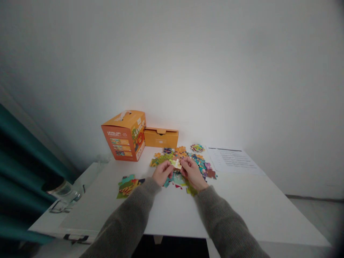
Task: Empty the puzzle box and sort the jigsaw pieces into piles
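Observation:
Between my two hands is a light yellow and white jigsaw puzzle piece [176, 164], held over a pile of loose pieces. My left hand [163, 172] pinches its left side, and my right hand [194, 173] has its fingers closed on the right side. Whether it is one piece or two joined ones I cannot make out. Beneath and behind the hands spreads the heap of colourful puzzle pieces [200, 163], partly hidden by them. Left of my left forearm lies a smaller stack of green and orange pieces [128, 185].
An orange puzzle box [123, 134] stands at the back left, beside a low orange carton [161, 138]. A small round pile of pieces [197, 147] and a printed sheet [233, 160] lie at the back right. Glasses [59, 206] and a lidded jar [63, 190] are far left.

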A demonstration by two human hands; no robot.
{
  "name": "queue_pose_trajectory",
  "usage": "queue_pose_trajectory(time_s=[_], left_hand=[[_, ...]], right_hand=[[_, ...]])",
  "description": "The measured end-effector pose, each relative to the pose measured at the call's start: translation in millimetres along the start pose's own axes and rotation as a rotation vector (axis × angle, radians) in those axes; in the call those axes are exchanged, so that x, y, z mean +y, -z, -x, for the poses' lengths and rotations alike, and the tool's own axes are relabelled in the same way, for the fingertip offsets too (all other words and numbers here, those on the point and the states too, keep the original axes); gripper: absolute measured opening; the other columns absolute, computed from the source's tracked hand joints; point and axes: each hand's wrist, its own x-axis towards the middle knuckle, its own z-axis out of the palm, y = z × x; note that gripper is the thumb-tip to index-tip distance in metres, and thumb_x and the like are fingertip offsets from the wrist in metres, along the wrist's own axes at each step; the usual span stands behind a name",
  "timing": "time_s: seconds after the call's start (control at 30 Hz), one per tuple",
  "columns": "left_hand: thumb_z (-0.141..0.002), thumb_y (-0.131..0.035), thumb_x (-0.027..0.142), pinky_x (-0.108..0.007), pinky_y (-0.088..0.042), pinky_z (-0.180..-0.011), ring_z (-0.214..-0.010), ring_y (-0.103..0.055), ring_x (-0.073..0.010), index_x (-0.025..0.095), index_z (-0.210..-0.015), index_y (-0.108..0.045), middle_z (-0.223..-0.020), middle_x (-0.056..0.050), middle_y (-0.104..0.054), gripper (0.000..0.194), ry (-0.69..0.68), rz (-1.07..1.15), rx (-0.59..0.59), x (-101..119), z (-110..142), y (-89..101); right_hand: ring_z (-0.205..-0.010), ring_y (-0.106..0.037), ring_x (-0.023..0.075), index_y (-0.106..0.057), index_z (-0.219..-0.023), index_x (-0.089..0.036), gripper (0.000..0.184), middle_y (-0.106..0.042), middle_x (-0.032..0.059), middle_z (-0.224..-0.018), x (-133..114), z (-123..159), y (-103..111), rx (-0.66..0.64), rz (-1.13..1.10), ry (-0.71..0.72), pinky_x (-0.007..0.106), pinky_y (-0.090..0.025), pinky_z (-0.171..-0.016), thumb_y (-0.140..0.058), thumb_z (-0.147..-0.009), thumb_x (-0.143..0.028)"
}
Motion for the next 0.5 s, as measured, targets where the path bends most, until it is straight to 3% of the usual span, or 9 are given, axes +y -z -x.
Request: queue_pose_trajectory(time_s=[0.13,0.3,0.4,0.5], left_hand=[[-0.083,-0.058,0.055,-0.022,-0.038,-0.049,-0.043,-0.048,-0.0101,0.020,-0.071,-0.051,-0.048,0.003,-0.054,0.038,-0.003,0.016,-0.014,-1,1,1.2],[-0.090,-0.047,0.059,-0.023,-0.037,-0.048,-0.043,-0.045,-0.0108,0.021,-0.070,-0.050,-0.045,0.004,-0.049,0.043,-0.055,0.024,0.088,-3,2,3.1],[-0.092,-0.046,0.055,-0.022,-0.036,-0.050,-0.045,-0.044,-0.0100,0.020,-0.067,-0.049,-0.047,0.004,-0.049,0.043,-0.103,-0.101,0.128,7,10,4.9],[-0.088,-0.054,0.049,-0.021,-0.036,-0.050,-0.046,-0.044,-0.0096,0.020,-0.066,-0.050,-0.049,0.004,-0.049,0.037,-0.127,-0.197,0.188,28,22,19.8]], right_hand=[[-0.041,-0.038,0.0074,-0.052,-0.079,-0.022,0.037,-0.059,-0.0040,-0.058,-3,1,-1,-0.012,-0.011,0.024,0.020,-0.023,-0.040,-0.059,-0.085,-0.057],[-0.041,-0.037,0.0083,-0.059,-0.089,-0.022,0.035,-0.053,-0.0051,-0.055,0,-4,4,0.049,-0.010,0.041,0.021,-0.024,-0.039,-0.057,-0.087,-0.057],[-0.041,-0.035,0.0085,-0.059,-0.091,-0.023,0.032,-0.053,-0.0053,-0.056,4,-6,6,0.066,0.063,0.030,0.021,-0.022,-0.038,-0.058,-0.086,-0.054],[-0.043,-0.036,0.0097,-0.060,-0.090,-0.023,0.027,-0.053,-0.0048,-0.056,5,-5,6,0.059,0.178,0.041,0.021,-0.023,-0.040,-0.057,-0.087,-0.050]])
